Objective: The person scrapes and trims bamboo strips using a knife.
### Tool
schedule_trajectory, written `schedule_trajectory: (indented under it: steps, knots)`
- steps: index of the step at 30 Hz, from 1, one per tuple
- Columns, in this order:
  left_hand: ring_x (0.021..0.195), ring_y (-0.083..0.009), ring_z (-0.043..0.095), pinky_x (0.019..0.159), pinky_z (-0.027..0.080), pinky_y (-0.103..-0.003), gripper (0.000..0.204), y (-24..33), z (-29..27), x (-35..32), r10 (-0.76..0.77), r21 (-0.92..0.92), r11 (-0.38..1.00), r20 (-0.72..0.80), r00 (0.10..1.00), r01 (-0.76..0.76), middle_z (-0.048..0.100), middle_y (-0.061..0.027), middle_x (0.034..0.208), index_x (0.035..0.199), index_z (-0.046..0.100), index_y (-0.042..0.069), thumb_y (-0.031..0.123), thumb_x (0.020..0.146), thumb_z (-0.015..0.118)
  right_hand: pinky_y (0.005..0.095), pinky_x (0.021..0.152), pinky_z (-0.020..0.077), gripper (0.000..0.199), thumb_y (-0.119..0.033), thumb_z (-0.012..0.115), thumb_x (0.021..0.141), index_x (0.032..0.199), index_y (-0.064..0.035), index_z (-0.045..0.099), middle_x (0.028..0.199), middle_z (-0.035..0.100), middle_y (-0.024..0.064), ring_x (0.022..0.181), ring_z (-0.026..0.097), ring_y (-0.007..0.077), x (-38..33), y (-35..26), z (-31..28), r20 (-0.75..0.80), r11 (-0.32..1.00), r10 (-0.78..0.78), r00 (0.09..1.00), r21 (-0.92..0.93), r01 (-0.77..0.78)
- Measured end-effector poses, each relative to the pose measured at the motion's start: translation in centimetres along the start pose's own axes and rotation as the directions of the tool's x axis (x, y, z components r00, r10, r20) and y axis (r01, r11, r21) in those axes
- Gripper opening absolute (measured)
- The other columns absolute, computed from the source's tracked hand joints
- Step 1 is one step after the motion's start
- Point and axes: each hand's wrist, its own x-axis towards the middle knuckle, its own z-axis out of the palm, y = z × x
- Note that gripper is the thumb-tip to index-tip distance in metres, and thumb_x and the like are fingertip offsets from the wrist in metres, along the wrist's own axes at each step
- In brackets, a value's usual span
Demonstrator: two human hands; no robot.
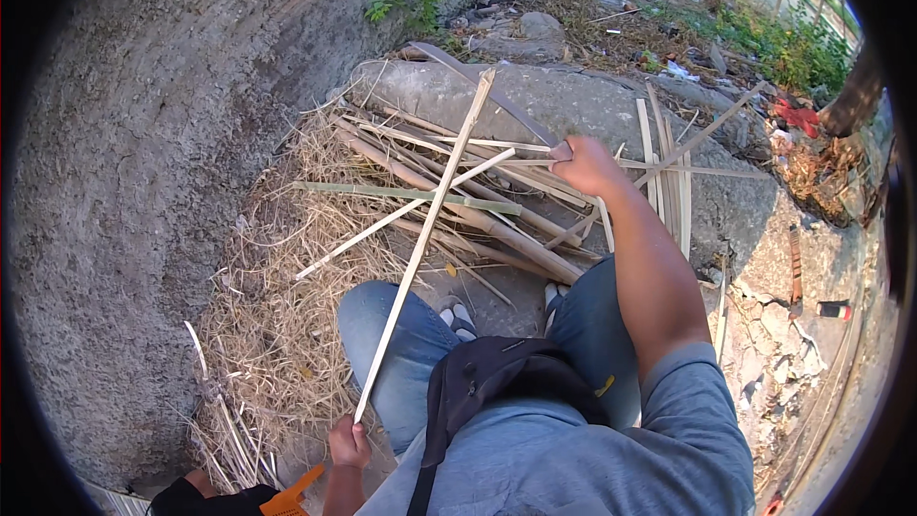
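Observation:
My left hand point(350, 441), low and left of my knee, is closed around the near end of a long pale bamboo strip point(409, 272). The strip slants up and away past my knee, its far end near the blade. My right hand point(585, 167) grips the handle of a machete point(521, 117), its long dark blade pointing away to the left. The blade passes close to the strip's far end; whether they touch I cannot tell. Below lie a green bamboo strip point(363, 191), another pale strip point(358, 247) and several brown bamboo poles point(516, 239).
Bamboo shavings point(287, 296) heap up on the left beside a rough wall point(162, 153). A stone slab point(611, 96) lies beyond the poles, with loose strips point(684, 196) resting at its right. An orange piece point(291, 495) shows at the lower left; a black-and-red object point(834, 311) lies far right.

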Motion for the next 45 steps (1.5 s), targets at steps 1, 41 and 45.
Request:
schedule_trajectory:
  steps: [1, 41, 45]
  knots:
    - [0.066, -0.0518, 0.057, 0.056, 0.041, -0.055, 0.061, 0.2, 0.1, 0.1, -0.005, 0.002, 1.000, 0.001, 1.000, 0.005, 0.053, -0.0250, 0.066, 0.074, 0.047, 0.002, 0.055, 0.103, 0.037, 0.0450, 0.084, 0.0519, 0.039, -0.032, 0.075, 0.082, 0.102, 0.0005, 0.069, 0.098, 0.072, 0.0221, 0.096, 0.070, 0.0388, -0.1, -0.1, -0.1, -0.020, 0.996, 0.034, 0.999, 0.082, -0.032]
    - [0.070, -0.0514, 0.058, 0.061, 0.046, -0.057, 0.045, -0.9, 0.5, -0.1, -0.045, 0.125, 0.991, -0.031, 0.999, 0.049, 0.058, -0.0247, 0.073, 0.086, 0.052, 0.003, 0.044, 0.102, 0.044, 0.0502, 0.077, 0.0528, 0.025, -0.021, 0.066, 0.079, 0.099, -0.0072, 0.072, 0.092, 0.072, 0.0200, 0.089, 0.068, 0.0416, -1.2, -4.6, 0.7, 0.095, 0.975, -0.222, 0.970, 0.020, 0.221]
    - [0.069, -0.0508, 0.058, 0.059, 0.044, -0.056, 0.051, -0.9, 0.5, -0.3, 0.005, 0.088, 0.996, -0.023, 1.000, -0.003, 0.056, -0.0241, 0.071, 0.082, 0.051, 0.002, 0.048, 0.103, 0.040, 0.0493, 0.075, 0.0534, 0.021, -0.023, 0.066, 0.078, 0.095, -0.0115, 0.072, 0.089, 0.072, 0.0170, 0.087, 0.069, 0.0388, -2.7, -6.8, 0.2, 0.126, 0.957, -0.289, 0.949, 0.010, 0.290]
